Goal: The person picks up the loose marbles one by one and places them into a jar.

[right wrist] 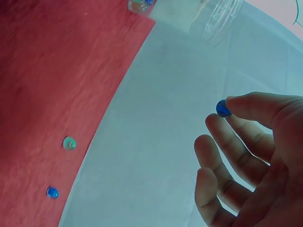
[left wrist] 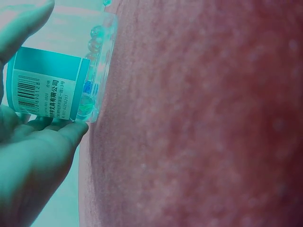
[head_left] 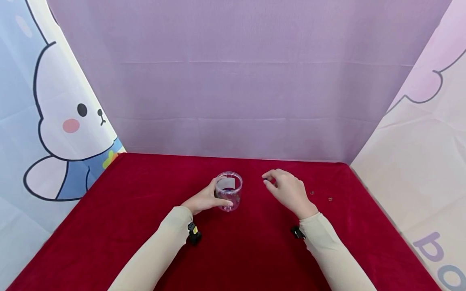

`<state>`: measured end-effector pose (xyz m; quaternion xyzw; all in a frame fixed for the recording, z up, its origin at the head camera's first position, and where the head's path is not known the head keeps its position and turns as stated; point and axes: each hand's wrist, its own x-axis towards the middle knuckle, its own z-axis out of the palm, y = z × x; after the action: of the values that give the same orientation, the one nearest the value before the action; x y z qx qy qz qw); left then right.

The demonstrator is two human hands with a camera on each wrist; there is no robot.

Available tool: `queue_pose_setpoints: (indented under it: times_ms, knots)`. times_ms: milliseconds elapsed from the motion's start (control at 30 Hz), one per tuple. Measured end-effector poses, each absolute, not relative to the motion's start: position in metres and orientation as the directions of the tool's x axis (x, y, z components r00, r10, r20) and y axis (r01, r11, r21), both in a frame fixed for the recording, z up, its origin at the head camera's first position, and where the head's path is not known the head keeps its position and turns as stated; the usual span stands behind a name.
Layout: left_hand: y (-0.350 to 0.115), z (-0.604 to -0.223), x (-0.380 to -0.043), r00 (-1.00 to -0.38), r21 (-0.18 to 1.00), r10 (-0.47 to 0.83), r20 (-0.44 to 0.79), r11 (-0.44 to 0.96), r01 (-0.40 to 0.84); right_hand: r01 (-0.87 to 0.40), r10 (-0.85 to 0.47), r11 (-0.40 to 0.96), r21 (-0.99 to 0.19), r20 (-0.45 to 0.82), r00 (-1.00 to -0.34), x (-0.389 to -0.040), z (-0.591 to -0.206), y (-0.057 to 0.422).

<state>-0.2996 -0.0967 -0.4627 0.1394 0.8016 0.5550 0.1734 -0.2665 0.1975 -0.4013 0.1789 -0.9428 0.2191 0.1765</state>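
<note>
A clear plastic jar (head_left: 236,198) with an open top stands in my left hand (head_left: 204,199), whose thumb and fingers curl round its side. The left wrist view shows its barcode label (left wrist: 45,92) and several glass marbles (left wrist: 94,45) at the bottom. To the right of the jar, my right hand (head_left: 289,192) is raised over the cloth. Between thumb and fingertips it pinches a blue marble (right wrist: 222,109); the other fingers are loosely bent. Two more marbles lie on the cloth past the right hand, one greenish marble (right wrist: 69,143) and one blue marble (right wrist: 52,192).
A red cloth (head_left: 233,258) covers the table. Behind it hangs a purple curtain (head_left: 233,81). Printed sheets close off both sides, the left sheet (head_left: 54,133) showing a cartoon animal. Each wrist carries a small black camera.
</note>
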Motion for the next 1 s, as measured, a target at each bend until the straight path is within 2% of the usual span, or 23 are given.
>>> queue_pose_setpoints:
  times_ms: [1000]
  knots:
    - [-0.098,-0.46,-0.299,-0.897,0.941,0.423,-0.125,0.337,0.028,-0.497,-0.323,0.779,-0.382,0.435,-0.841,-0.267,-0.396,0.146]
